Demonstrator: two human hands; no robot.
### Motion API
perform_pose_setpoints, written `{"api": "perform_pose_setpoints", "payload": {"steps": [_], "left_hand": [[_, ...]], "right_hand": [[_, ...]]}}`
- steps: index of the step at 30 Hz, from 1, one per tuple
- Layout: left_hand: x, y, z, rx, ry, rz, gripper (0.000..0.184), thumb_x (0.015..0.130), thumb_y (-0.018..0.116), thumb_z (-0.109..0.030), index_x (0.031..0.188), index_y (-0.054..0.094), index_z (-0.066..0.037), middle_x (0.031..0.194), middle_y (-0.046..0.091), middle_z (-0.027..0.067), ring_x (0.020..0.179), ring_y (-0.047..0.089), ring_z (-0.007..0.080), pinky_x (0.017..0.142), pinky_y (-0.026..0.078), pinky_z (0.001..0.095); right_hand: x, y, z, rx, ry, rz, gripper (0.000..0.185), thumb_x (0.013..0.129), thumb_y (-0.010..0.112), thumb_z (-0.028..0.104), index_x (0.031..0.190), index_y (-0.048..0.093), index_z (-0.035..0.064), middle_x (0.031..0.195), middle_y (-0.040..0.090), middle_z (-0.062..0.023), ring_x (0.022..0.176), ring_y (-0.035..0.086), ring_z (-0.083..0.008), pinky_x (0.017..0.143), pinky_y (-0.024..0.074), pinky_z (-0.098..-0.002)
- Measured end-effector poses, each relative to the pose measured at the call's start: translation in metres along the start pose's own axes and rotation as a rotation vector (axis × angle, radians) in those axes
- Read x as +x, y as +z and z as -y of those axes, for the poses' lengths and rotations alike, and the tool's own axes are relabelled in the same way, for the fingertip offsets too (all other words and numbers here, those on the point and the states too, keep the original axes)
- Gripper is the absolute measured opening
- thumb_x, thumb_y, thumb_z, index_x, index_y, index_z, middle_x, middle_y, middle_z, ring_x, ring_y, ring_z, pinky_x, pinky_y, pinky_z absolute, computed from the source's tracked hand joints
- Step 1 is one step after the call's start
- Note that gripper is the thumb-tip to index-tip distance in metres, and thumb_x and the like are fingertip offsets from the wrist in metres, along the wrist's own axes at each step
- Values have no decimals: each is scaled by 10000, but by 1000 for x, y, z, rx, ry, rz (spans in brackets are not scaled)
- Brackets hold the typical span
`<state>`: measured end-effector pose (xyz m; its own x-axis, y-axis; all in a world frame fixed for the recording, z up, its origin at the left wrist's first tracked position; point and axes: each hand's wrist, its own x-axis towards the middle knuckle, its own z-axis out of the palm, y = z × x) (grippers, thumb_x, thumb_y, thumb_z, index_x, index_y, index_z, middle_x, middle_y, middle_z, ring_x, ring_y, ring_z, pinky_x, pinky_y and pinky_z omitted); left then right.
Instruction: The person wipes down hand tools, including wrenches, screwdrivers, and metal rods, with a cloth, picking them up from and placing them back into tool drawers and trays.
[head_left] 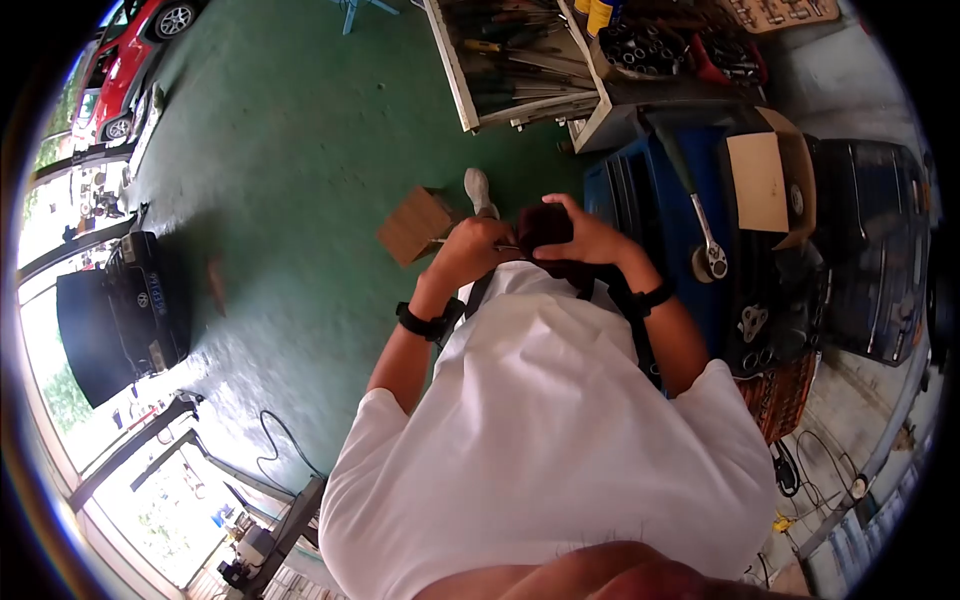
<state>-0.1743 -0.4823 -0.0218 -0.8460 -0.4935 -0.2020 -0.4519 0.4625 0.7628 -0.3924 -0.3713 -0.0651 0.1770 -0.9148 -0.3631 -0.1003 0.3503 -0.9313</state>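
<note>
My right hand (594, 238) is wrapped round a dark reddish-brown block-like part (546, 224), held in front of my waist. The kind of part is too dark to tell. Close beside it, my left hand (470, 250) is closed on a thin rod-like tool (437, 240); a light tip sticks out to the left of the fist, and the rest is mostly hidden by my fingers. Whether the tool touches the dark part, I cannot tell. Below my hands, a brown cardboard box (418, 226) stands on the floor, left of my shoe (477, 187).
To my right, a ratchet wrench (708, 240) lies on a blue case near an open cardboard box (758, 183). Ahead stands an open drawer (463, 75) of screwdrivers and other tools. Sockets (640, 50) fill a tray above it. A dark car (140, 300) and a red car (130, 60) are at left.
</note>
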Motion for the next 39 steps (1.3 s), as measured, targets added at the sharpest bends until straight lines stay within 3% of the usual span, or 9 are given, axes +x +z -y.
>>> {"api": "perform_pose_setpoints", "payload": {"steps": [10, 16, 22, 25, 28, 32, 34, 35, 39], "left_hand": [[53, -64, 30, -119, 133, 75, 221, 754, 827, -198, 799, 716, -12, 784, 685, 137, 655, 658, 298, 621, 529, 366], [94, -115, 76, -199, -62, -48, 242, 783, 816, -227, 776, 713, -8, 679, 652, 127, 549, 605, 276, 546, 489, 341], [169, -122, 98, 85, 419, 123, 205, 797, 770, -225, 789, 687, -38, 731, 658, 125, 677, 633, 334, 618, 505, 409], [206, -106, 109, 52, 312, 186, 243, 795, 759, -258, 785, 669, -32, 752, 665, 149, 742, 647, 367, 666, 515, 459], [239, -99, 134, -44, 276, 211, 275, 793, 739, -299, 801, 690, -29, 805, 686, 197, 796, 667, 389, 693, 531, 474], [263, -101, 174, -31, 363, 577, 304, 854, 637, -295, 920, 702, -6, 864, 685, 225, 841, 670, 396, 757, 521, 475], [270, -116, 175, -15, 331, 667, 274, 815, 672, -276, 941, 711, -36, 888, 692, 212, 850, 663, 395, 777, 518, 472], [277, -121, 181, -25, 346, 629, 265, 811, 677, -271, 940, 712, -43, 887, 695, 210, 844, 667, 388, 774, 518, 464], [290, -142, 194, -209, 304, 560, 181, 789, 711, -181, 889, 696, -31, 820, 647, 161, 775, 631, 332, 712, 513, 413]], "right_hand": [[20, -42, 44, -187, 47, -164, 954, 713, 854, 484, 1415, 327, 109, 1197, 607, -265, 1122, 614, -366, 940, 482, -408], [56, -77, 68, -218, 107, -280, 804, 790, 786, 518, 1364, 418, 92, 1176, 629, -225, 1128, 613, -337, 944, 477, -381], [96, -92, 69, -153, 366, -207, 641, 878, 672, 545, 1268, 502, 64, 1059, 669, -178, 988, 650, -338, 854, 491, -374], [111, -74, 71, -374, -84, -581, 530, 888, 679, 474, 1206, 527, 78, 903, 674, -150, 834, 663, -361, 722, 492, -407], [131, -67, 96, -309, 353, -496, 561, 871, 682, 503, 1232, 534, 100, 903, 687, -159, 825, 672, -384, 709, 511, -434], [152, -51, 46, -919, 671, -374, 615, 895, 589, 575, 1333, 540, 146, 947, 697, -210, 849, 671, -423, 746, 532, -554], [158, -50, 43, -1101, 362, -495, 602, 907, 562, 591, 1308, 577, 143, 947, 696, -221, 853, 677, -423, 716, 529, -571], [169, -50, 77, -933, 610, -371, 602, 922, 534, 601, 1280, 602, 121, 935, 693, -241, 866, 673, -436, 720, 533, -564], [196, -60, 85, -807, 624, -388, 589, 964, 486, 564, 1305, 582, 94, 869, 690, -253, 871, 658, -454, 742, 541, -540]]}}
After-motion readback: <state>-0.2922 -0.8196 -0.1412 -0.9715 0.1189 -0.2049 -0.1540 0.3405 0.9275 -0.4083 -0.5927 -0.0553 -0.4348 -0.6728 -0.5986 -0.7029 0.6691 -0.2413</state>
